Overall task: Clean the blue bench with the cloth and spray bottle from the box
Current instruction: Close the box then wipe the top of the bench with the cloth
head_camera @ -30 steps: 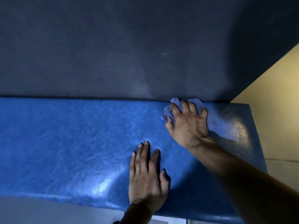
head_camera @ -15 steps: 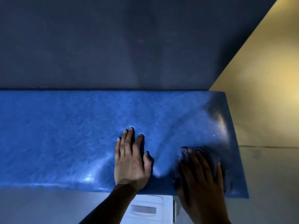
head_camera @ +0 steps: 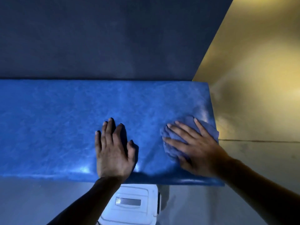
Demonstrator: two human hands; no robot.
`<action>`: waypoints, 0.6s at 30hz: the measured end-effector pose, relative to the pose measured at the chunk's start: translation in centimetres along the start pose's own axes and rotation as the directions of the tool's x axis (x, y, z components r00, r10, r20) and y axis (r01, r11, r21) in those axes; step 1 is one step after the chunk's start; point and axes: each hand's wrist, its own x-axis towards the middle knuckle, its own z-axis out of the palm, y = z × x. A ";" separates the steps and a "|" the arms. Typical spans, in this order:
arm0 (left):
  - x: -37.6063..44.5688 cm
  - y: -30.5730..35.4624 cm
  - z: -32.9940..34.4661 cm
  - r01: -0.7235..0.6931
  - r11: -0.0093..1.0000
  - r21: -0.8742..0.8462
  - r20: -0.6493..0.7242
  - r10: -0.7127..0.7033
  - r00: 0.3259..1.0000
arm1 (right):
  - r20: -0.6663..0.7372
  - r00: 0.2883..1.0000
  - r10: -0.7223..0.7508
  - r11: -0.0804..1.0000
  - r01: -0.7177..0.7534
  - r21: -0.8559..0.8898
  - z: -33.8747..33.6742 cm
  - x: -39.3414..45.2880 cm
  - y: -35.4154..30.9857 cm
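Since the earlier frame the cloth (head_camera: 190,137) has been carried up towards the 3 o'clock end of the blue desk (head_camera: 48,127), where it is pressed flat beneath the splayed fingers (head_camera: 178,142) of the right hand (head_camera: 198,151), while the left hand (head_camera: 113,151) is laid open-palmed just beside it at 9 o'clock, a white box (head_camera: 134,207) being seen below at 6 o'clock.

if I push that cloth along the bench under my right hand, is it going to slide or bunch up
The cloth looks soft and crumpled, so it probably bunches. The bench looks glossy, so it likely glides under the flat right hand.
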 end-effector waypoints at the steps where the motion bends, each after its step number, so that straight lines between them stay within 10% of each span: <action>1: 0.0 0.0 0.1 -0.002 1.000 -0.003 -0.018 0.002 1.000 | -0.002 0.999 0.037 0.999 -0.037 -0.005 -0.1 0.9 1.0; 12: 0.2 -0.3 0.7 0.007 1.000 0.011 -0.062 -0.006 0.998 | -0.079 0.737 0.672 0.725 -0.631 0.277 0.9 8.9 6.4; 18: -0.1 -0.3 0.5 0.015 1.000 0.013 -0.047 -0.014 0.999 | -0.123 0.607 0.785 0.610 -0.726 0.317 1.6 5.0 3.1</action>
